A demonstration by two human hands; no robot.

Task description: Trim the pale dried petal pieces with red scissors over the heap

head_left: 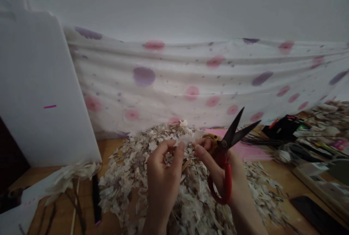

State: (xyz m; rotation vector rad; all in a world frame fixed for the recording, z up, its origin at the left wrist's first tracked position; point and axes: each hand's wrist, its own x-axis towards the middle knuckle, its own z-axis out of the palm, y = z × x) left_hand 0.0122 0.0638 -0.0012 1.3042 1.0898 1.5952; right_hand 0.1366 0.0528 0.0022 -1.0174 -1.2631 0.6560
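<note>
A pair of scissors [224, 143] with red and yellow handles is held in my right hand [222, 166], its dark blades spread apart and pointing up and to the right. My left hand [165, 175] is closed, thumb and forefinger pinching a thin, whitish, petal-like piece [187, 139]. The right thumb and fingertips come close to the far edge of that piece; I cannot tell whether they touch it. Under both hands lies a large heap of dry, pale flakes [131, 177] that look like petals.
A white board [43, 82] stands at left, near a pale dried flower [73, 175] and a black marker [96, 198]. Pink sheets [251, 149], a black pen holder [282, 128] and a dark phone [316, 209] lie right. Flower-print cloth [169, 68] hangs behind.
</note>
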